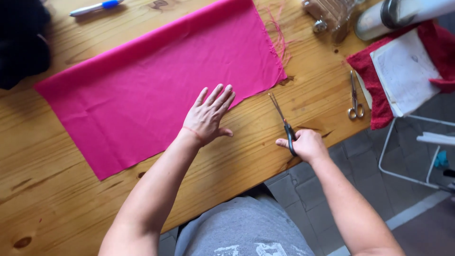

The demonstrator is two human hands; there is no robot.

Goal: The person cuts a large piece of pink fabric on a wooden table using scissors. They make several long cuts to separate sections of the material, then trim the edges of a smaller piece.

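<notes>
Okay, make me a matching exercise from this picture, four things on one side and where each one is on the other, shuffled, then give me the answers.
1. pink fabric
2. black-handled scissors
3. small metal scissors
4. pen

A. lying by the red cloth
B. at the table's far edge
C. under the flat left hand
D. held in the right hand

Pairs: 1-C, 2-D, 3-A, 4-B

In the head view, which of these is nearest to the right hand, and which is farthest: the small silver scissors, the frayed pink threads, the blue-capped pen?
1. Small silver scissors, lying on the wooden table just right of and beyond the right hand.
2. Frayed pink threads, at the fabric's far right edge.
3. Blue-capped pen, far left corner.
</notes>
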